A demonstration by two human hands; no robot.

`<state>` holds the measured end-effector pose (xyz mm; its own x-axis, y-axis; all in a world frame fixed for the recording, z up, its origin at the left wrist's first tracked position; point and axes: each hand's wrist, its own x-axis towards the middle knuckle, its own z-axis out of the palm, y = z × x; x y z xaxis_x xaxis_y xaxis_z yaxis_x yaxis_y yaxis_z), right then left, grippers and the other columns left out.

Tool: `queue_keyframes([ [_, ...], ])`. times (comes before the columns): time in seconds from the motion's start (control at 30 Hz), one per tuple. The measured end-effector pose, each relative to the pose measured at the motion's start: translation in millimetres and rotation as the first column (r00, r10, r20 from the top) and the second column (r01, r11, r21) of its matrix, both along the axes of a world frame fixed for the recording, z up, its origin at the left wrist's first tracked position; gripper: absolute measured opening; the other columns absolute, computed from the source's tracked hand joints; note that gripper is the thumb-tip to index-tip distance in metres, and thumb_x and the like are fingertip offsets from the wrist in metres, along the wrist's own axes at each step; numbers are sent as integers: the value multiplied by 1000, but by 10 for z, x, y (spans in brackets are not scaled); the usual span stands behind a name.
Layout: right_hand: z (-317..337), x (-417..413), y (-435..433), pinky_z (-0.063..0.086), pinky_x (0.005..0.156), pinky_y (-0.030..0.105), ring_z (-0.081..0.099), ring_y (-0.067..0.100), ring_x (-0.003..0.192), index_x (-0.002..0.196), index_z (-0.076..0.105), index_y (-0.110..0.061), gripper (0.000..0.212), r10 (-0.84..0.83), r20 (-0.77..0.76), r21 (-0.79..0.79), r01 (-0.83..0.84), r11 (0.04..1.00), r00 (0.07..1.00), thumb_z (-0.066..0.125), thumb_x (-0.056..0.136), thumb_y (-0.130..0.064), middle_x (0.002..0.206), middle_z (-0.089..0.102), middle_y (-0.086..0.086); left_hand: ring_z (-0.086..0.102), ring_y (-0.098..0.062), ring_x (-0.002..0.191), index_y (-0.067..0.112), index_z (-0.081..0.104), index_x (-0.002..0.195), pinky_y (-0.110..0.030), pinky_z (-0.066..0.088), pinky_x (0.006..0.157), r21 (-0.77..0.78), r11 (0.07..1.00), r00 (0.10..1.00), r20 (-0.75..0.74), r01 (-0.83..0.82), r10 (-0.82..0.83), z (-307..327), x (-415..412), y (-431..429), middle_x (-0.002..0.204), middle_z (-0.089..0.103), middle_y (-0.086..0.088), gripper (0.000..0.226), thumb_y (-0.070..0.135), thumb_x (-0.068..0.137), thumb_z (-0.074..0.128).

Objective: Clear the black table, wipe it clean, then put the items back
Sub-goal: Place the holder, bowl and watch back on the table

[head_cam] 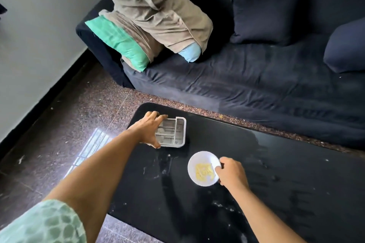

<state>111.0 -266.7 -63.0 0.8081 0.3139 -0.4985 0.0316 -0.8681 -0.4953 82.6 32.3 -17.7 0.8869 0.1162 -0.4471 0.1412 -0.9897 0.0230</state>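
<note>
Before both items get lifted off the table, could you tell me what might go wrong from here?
The right hand pinches only the rim of the white bowl; if it tilts, the yellow food could spill onto the black table. The left hand grips the white tray by one end, so it may tip.

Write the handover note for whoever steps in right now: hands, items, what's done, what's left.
Left hand: gripping the near end of the white compartment tray, at the table's far left corner.
Right hand: fingers on the rim of the white bowl, which holds yellow food pieces, mid-table.
Black table: streaked and speckled with white smears.
Done: apparently nothing; both items sit on the table.
Left: lift both items off, wipe the table, return them.
</note>
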Motion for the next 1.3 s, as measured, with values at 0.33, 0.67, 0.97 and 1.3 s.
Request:
queue_keyframes([
  [0.33,-276,60,265,56,59,44,65,27,65,84,61,-8,11,-54,13,-5,54,999,998,53,84,-15,80,66,8,-12,-27,146,24,-18,149,-40,6,119,-38,998,981,-185,55,-61,-303,161,468,158,-6,-14,138,33,58,86],
  [0.67,-395,86,441,58,61,42,67,25,64,80,58,-5,15,-256,-114,22,260,965,960,58,88,-19,82,66,9,9,-22,147,6,-9,150,-32,18,117,-235,952,981,-45,-195,190,-437,-98,652,160,-5,-6,146,48,51,89],
  [0.97,-456,121,708,60,64,42,70,27,60,67,56,-8,18,-482,-286,117,529,840,828,59,85,-6,77,64,10,12,-21,146,8,-6,151,-38,21,118,-244,942,973,-38,-232,230,-497,-135,714,160,-4,-2,145,46,49,90],
  [1.3,-424,104,723,60,69,39,71,25,65,86,60,-4,7,-433,-290,92,475,875,853,58,89,-11,68,64,6,5,-21,147,11,-15,149,-38,17,118,-217,941,963,-126,-260,238,-431,-75,668,157,-21,-1,146,38,52,90],
])
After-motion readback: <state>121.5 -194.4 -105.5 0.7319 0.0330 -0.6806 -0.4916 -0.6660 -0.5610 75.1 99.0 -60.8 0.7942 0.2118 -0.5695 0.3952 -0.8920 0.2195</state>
